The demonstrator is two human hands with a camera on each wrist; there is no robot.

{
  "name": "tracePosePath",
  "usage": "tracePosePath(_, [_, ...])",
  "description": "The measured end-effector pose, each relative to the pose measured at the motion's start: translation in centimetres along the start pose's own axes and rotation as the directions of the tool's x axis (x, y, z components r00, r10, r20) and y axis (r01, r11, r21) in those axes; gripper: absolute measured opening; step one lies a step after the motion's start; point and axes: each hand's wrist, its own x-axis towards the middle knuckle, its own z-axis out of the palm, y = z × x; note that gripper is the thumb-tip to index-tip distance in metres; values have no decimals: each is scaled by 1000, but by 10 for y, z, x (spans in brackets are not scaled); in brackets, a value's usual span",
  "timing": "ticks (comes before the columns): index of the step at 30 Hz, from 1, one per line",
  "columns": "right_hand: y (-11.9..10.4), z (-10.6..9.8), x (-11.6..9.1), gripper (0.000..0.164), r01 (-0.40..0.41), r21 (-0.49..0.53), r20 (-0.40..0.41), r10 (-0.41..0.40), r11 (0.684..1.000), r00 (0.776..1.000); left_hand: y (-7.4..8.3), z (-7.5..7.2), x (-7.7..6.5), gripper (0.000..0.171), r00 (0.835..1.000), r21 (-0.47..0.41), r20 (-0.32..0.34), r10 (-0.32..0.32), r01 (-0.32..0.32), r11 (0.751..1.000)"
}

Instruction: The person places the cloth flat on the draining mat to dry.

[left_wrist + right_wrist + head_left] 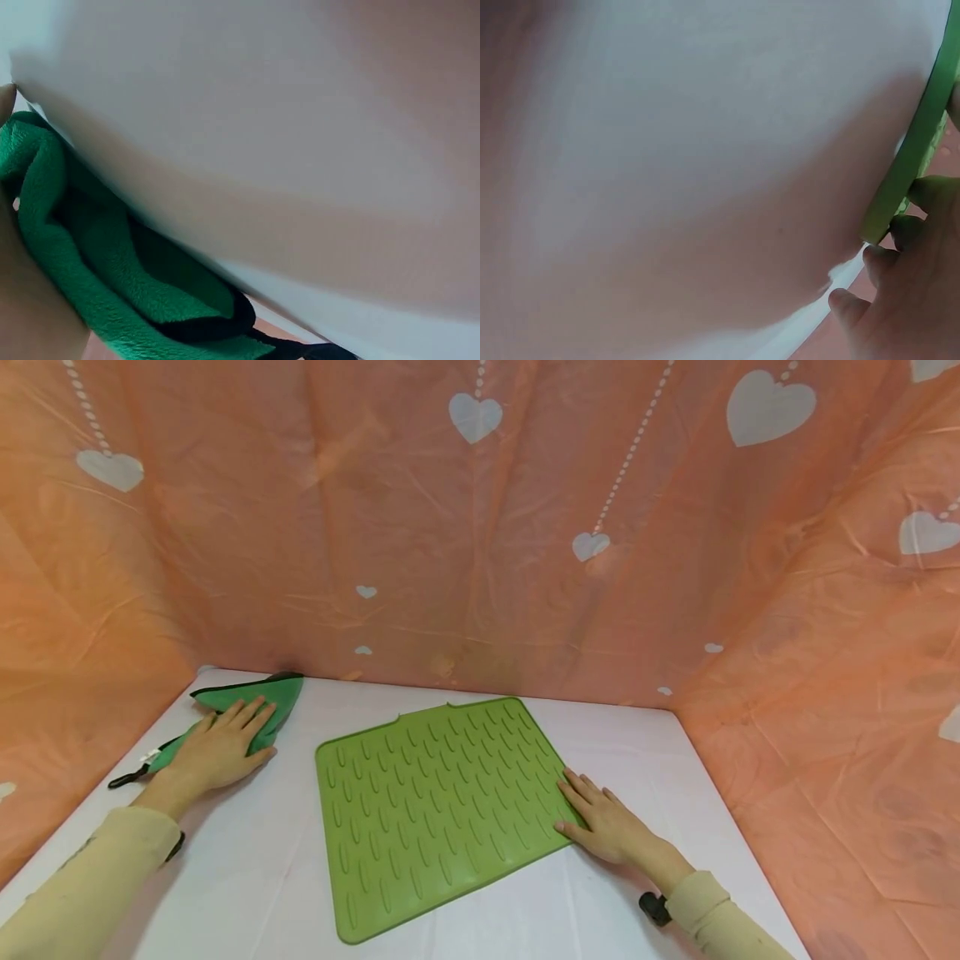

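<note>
A green cloth (281,706) with black edging and a black loop lies bunched at the table's left. My left hand (217,752) rests on it with the fingers spread out straight; in the left wrist view the fuzzy folds of the cloth (97,255) lie along the hand. A flat green mat (442,814) with rows of raised oval ridges lies at an angle in the middle. My right hand (611,822) rests on its right corner, fingers extended. The right wrist view shows the edge of the mat (907,169) beside the fingertips.
A white-covered table (630,735) carries both things. Orange curtains (420,527) with white hearts hang behind it and along both sides. Dark wrist straps (655,908) show below the sleeves.
</note>
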Motion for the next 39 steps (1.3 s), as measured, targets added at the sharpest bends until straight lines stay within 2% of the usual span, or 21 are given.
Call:
tracePosePath(10, [-4, -2, -1, 74, 14, 3, -8, -13, 1000, 1000, -2, 2, 2, 71, 999, -29, 30, 19, -18, 999])
tracePosePath(16, [-2, -1, 0, 73, 21, 3, -3, -21, 1000, 1000, -4, 2, 5, 63, 999, -26, -2, 45, -45, 999])
tracePosePath(22, [0, 0, 0, 73, 34, 2, 25, -34, 999, 999, -3, 2, 8, 57, 996, -29, -58, 68, -69, 997])
tracePosePath(28, [-2, -1, -1, 73, 45, 23, 38, -45, 999, 998, -1, 2, 7, 50, 989, -85, -133, 58, -69, 994])
tracePosePath(33, [-2, -2, -1, 74, 32, 28, 52, -34, 999, 998, 3, -1, 5, 44, 972, -136, -230, 34, -67, 988])
tracePosePath(39, [-3, -4, -2, 74, 31, 40, 48, -33, 999, 998, 6, -7, 3, 42, 949, -196, -314, 2, -67, 978])
